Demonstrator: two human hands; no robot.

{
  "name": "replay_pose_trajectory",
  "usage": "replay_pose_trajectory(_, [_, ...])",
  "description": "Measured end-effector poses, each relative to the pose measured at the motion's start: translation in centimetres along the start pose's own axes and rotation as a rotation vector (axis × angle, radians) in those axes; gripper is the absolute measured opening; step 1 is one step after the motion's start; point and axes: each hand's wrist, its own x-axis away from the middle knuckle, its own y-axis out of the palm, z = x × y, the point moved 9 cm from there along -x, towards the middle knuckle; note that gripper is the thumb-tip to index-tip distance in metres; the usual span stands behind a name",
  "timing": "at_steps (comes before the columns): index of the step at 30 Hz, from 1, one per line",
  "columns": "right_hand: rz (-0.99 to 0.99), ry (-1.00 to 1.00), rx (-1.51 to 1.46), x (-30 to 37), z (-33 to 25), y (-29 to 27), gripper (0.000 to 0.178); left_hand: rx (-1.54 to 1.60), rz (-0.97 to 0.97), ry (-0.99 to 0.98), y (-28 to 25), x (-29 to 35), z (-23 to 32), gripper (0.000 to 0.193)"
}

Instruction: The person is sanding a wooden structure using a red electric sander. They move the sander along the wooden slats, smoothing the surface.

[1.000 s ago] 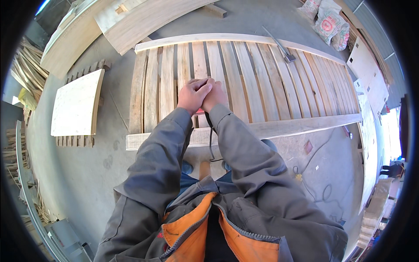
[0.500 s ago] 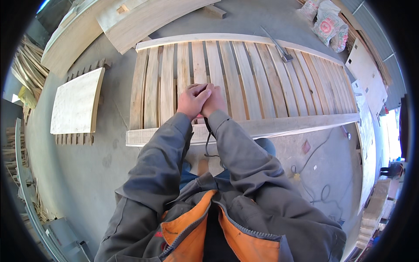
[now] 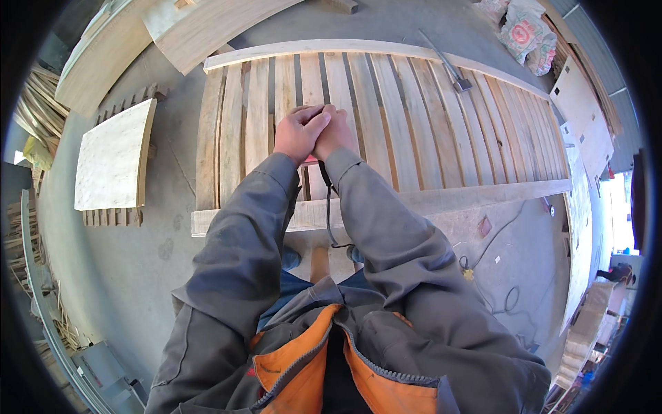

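Note:
My left hand [image 3: 298, 135] and my right hand [image 3: 336, 134] are pressed together, one over the other, closed on a corded tool. Only a small red patch of the tool [image 3: 312, 159] shows below my palms; its kind is hidden. From it a black cord [image 3: 328, 215] hangs down between my forearms, past the frame's near rail. Under my hands lies a slatted wooden frame [image 3: 234, 141], its pale boards set side by side with narrow gaps, and long rails along the near and far edges.
A hammer [image 3: 460, 84] rests across the frame's far right slats. Left of the frame, a pale board [image 3: 114, 162] lies on slatted wood. Large wooden panels [image 3: 210, 31] stand at the far left. A cable [image 3: 507, 228] loops over the floor at right; sacks [image 3: 527, 34] sit far right.
Both hands, still together on the tool, have moved farther from me over the slats, and my arms reach out more. The whole view has shifted slightly.

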Motion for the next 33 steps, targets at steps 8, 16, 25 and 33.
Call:
replay_pose_trajectory(8, [0.015, 0.003, 0.014, -3.7, -1.2, 0.0, 0.048, 0.031, -0.004, 0.011, -0.4, -4.3, -1.7, 0.048])
replay_pose_trajectory(16, [0.01, -0.019, 0.075, -7.4, -1.6, 0.8, 0.051, 0.075, 0.008, 0.011, -0.7, -7.7, -2.7, 0.049])
replay_pose_trajectory(25, [0.024, -0.024, 0.089, -10.1, -2.2, 0.5, 0.051, 0.053, 0.014, 0.03, -0.9, -10.7, -2.9, 0.05])
replay_pose_trajectory(33, [0.056, -0.078, 0.149, -13.8, -2.4, 1.2, 0.055, 0.115, 0.022, 0.036, -1.0, -13.6, -3.7, 0.052])
